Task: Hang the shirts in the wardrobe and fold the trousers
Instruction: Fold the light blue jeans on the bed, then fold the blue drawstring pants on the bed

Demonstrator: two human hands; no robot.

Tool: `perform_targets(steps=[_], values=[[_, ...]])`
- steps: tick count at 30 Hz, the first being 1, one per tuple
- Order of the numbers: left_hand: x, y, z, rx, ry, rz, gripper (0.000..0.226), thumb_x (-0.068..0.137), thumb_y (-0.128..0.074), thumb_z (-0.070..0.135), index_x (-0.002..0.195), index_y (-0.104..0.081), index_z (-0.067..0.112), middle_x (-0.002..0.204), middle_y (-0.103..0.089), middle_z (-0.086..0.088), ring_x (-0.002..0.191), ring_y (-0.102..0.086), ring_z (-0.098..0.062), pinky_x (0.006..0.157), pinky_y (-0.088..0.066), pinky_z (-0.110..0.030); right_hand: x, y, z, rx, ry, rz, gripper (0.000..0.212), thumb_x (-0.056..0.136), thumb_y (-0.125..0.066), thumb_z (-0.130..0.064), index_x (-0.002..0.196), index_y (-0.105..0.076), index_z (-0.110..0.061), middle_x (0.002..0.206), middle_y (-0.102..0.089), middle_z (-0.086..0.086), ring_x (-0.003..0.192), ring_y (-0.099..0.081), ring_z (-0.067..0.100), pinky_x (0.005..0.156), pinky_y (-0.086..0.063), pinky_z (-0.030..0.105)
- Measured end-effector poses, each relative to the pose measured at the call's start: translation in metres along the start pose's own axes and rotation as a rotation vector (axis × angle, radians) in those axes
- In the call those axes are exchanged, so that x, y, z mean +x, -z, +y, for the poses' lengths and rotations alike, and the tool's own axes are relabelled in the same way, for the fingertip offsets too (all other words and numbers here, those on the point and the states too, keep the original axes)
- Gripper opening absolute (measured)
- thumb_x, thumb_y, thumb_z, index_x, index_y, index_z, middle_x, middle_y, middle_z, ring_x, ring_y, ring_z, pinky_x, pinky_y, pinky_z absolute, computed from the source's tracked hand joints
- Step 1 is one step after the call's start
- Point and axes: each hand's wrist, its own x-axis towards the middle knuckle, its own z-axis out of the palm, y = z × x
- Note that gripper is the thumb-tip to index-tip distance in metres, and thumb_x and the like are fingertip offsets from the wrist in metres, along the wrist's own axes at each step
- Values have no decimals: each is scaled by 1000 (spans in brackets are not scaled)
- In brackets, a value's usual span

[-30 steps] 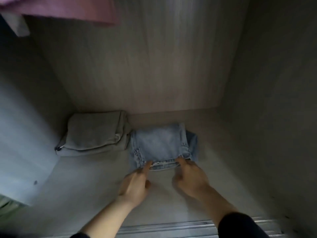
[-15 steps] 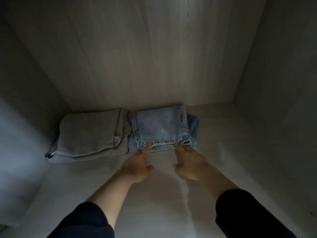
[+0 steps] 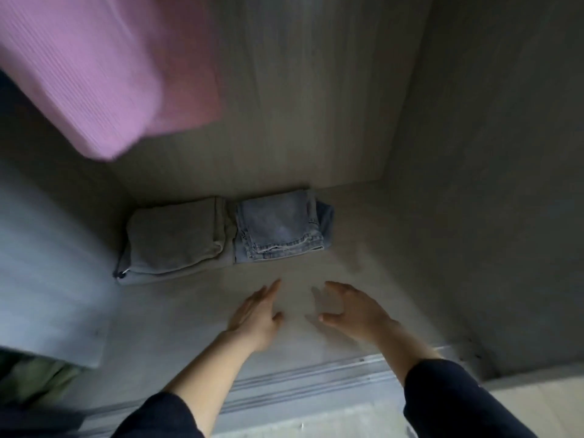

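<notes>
A blurred pink garment (image 3: pixel 94 74), probably a shirt, hangs up-left of the folded jeans (image 3: pixel 279 229) on the wardrobe floor (image 3: pixel 373 241). Folded grey trousers (image 3: pixel 175 238) touch the jeans' left edge. Nearer than the jeans and clear of them, the left hand (image 3: pixel 256 314) and right hand (image 3: pixel 354 306) hover, fingers loose, holding nothing.

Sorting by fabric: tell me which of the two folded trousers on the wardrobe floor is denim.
The light blue jeans, the right-hand one, with stitched seams showing. The grey trousers against its left side are plain cloth.
</notes>
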Motion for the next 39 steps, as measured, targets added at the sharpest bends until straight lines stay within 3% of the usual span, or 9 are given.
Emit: perform_targets(steps=[4, 9, 15, 18, 23, 30, 39], values=[[-80, 64, 65, -69, -41, 14, 63, 97, -48, 29, 152, -17, 28, 158, -22, 2, 144, -24, -17, 115, -26, -28, -95, 70, -41, -16, -54, 22, 79, 82, -65, -49, 149, -29, -28, 148, -42, -1, 132, -43, 19, 102, -38, 27], [-197, 160, 159, -103, -102, 14, 47, 89, -55, 21, 136, -49, 23, 139, -52, 1, 126, -49, -19, 102, -40, -27, -240, 187, -85, -36, -145, 131, 59, 88, -58, -43, 141, -41, -23, 138, -52, 2, 126, -48, 22, 97, -41, 29], [-324, 251, 278, -67, -258, -106, 31, 90, -53, 25, 120, -58, 26, 120, -58, -1, 114, -53, -23, 87, -43, -29, -429, 302, -133, 100, -364, 237, 44, 86, -60, -38, 128, -53, -24, 123, -60, 2, 115, -57, 26, 88, -47, 31], [-368, 271, 343, -31, -395, -189, 29, 89, -54, 23, 117, -62, 22, 120, -60, -8, 114, -54, -27, 91, -45, -30, -513, 340, -137, 161, -486, 324, 48, 87, -63, -38, 130, -53, -19, 125, -61, 5, 114, -59, 24, 92, -46, 30], [-422, 263, 456, 47, -602, -292, 32, 89, -54, 24, 120, -62, 21, 128, -60, -6, 121, -52, -23, 97, -40, -27, -629, 379, -103, 241, -705, 446, 51, 88, -63, -40, 132, -50, -17, 125, -59, 5, 113, -57, 24, 90, -43, 29], [-494, 200, 639, 186, -877, -369, 35, 90, -48, 25, 124, -57, 22, 130, -57, -2, 120, -52, -21, 96, -44, -31, -781, 404, -1, 329, -948, 571, 50, 88, -61, -39, 133, -50, -19, 129, -58, 3, 118, -54, 22, 94, -43, 30], [-592, 79, 833, 275, -1004, -486, 37, 90, -47, 25, 126, -55, 20, 131, -53, -3, 119, -51, -21, 98, -44, -35, -965, 421, 159, 466, -1140, 654, 52, 89, -59, -40, 134, -46, -18, 129, -58, 4, 114, -56, 21, 90, -45, 31]])
